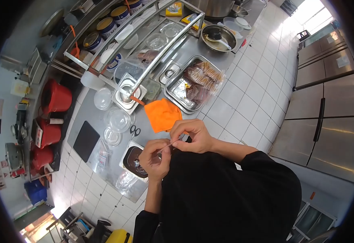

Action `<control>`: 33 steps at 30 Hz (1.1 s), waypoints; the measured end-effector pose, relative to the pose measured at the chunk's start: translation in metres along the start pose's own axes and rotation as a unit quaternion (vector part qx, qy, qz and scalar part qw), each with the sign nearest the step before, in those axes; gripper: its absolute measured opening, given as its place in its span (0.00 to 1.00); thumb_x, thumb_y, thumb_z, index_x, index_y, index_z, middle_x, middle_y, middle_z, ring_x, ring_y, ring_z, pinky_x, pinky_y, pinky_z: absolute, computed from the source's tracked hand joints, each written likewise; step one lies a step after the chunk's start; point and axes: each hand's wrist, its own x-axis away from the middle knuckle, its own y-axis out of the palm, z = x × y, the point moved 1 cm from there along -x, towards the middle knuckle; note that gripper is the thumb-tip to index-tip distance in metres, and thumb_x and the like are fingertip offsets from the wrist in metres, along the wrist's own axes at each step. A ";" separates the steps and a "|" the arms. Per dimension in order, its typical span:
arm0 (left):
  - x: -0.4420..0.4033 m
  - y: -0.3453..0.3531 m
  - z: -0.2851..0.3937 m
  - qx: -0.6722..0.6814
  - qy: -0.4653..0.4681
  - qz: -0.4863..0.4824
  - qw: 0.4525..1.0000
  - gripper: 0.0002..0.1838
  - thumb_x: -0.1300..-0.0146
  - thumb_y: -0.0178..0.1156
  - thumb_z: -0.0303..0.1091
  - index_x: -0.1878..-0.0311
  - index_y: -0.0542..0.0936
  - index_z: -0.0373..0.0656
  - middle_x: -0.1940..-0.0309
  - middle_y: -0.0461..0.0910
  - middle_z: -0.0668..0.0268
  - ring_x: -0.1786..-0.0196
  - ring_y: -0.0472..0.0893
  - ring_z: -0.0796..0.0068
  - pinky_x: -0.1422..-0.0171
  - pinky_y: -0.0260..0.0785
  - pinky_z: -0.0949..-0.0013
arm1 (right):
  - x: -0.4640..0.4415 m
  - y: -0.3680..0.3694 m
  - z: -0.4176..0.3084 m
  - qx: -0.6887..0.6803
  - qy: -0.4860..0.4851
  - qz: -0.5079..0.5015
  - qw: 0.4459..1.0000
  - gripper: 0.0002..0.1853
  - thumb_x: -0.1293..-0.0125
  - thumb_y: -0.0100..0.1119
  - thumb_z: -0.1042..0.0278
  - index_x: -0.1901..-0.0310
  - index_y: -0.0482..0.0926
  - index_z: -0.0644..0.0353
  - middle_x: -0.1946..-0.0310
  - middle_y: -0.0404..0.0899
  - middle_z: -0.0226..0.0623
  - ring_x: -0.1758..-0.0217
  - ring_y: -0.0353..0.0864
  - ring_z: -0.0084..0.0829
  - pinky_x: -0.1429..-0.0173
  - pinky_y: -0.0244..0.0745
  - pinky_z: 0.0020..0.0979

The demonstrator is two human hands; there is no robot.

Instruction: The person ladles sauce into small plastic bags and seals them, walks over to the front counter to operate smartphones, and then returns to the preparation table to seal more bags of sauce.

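Observation:
My left hand (154, 158) and my right hand (194, 135) meet in front of my chest, both closed in a pinch. Between their fingertips runs a thin, pale strip (169, 144), too small to make out its kind. Below and beside my left hand sits a steel pan of dark brown sauce (134, 157), partly hidden by that hand. An orange cloth (161, 115) lies on the steel table just beyond my right hand. Black-handled scissors (135, 130) rest to the left of the cloth, beside clear plastic bowls (118, 120).
A steel tray (169, 90) holds plastic-wrapped brown food (203, 79). Behind it stands a wide pan with a ladle (218, 37). A black flat slab (86, 141) and plastic bags (125, 181) lie on the table. A metal rack rail (161, 56) rises over the far side.

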 end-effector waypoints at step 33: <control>-0.045 0.088 -0.085 -0.027 -0.097 -0.032 0.994 0.04 0.34 0.65 0.21 0.57 0.82 0.33 0.64 0.83 0.65 0.60 0.84 0.79 0.50 0.78 0.74 | -0.012 -0.128 0.033 0.133 0.023 -0.032 0.990 0.04 0.37 0.69 0.71 0.64 0.84 0.60 0.66 0.83 0.30 0.65 0.79 0.22 0.61 0.71 0.25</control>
